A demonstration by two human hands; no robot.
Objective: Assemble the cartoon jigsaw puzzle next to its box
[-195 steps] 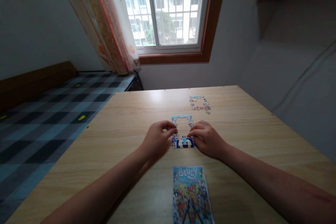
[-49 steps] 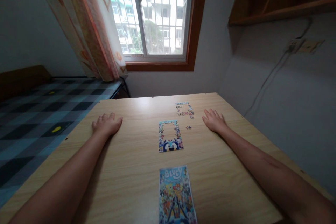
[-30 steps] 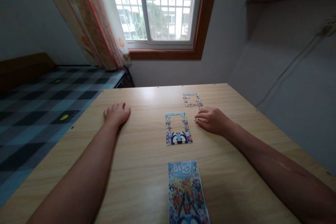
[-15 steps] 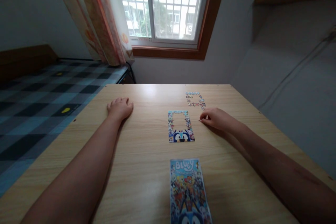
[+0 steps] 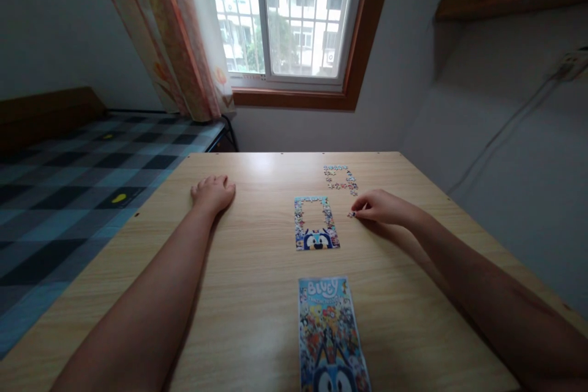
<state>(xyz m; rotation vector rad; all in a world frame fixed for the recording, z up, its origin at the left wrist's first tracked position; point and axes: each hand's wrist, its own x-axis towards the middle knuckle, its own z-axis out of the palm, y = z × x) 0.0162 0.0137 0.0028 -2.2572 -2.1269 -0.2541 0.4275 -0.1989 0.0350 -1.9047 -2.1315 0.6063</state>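
Note:
My right hand (image 5: pixel 377 206) pinches a small jigsaw puzzle piece (image 5: pixel 351 214) close above or on the tabletop; I cannot tell which. Just left of it lies a partly joined jigsaw puzzle (image 5: pixel 316 240), its border filled and a blue dog face along the bottom, with bare wood in its middle. Farther back, loose puzzle pieces (image 5: pixel 342 185) are laid out in a rough ring. My left hand (image 5: pixel 214 193) rests palm down on the left part of the table, fingers stretched out, holding nothing.
A Bluey puzzle box (image 5: pixel 331 331) lies at the near middle of the wooden table (image 5: pixel 257 282). Left of the table is a bed with a checked cover (image 5: pixel 78 196). A window (image 5: pixel 303 30) is behind, and a cable (image 5: pixel 500 128) runs along the right wall.
My right hand has shifted very slightly right, and more of the puzzle piece shows at its fingertips. The view has tilted a little. My left hand stays resting on the table.

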